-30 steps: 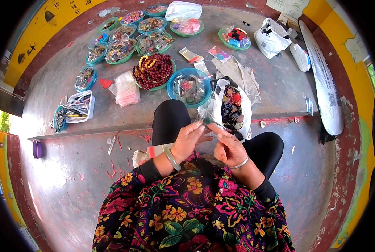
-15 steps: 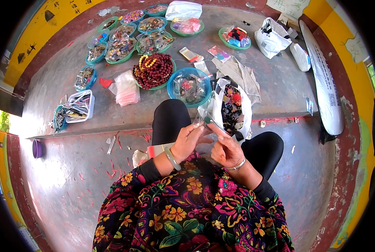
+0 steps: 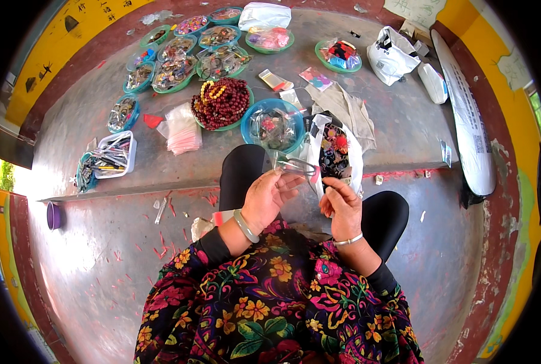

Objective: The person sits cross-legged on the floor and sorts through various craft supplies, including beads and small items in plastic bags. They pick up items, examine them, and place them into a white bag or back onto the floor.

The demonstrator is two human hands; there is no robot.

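My left hand [image 3: 269,197] pinches a small clear plastic bag [image 3: 280,162] between thumb and fingers, over my lap. A thin dark loop [image 3: 305,164], perhaps a hair band, shows at the bag, with a bit of pink at its right end. Just right of it, my right hand [image 3: 343,209] is raised with fingers curled together; what they hold, if anything, is too small to tell. Beyond the hands a white bag [image 3: 356,159] stands open, full of dark, flowery hair ornaments [image 3: 334,148]. Beside it a blue basin [image 3: 248,134] holds bagged pieces.
On the raised ledge lie dark red bead strands [image 3: 222,106], a stack of clear packets [image 3: 182,128], a grey cloth [image 3: 349,112] and several basins of bagged trinkets. A white tray of pens [image 3: 131,151] sits left. A white sack [image 3: 391,57] stands far right.
My right hand has drawn back right from the bag, its fingers curling. The left hand still holds the bag, and the dark loop now shows plainly.
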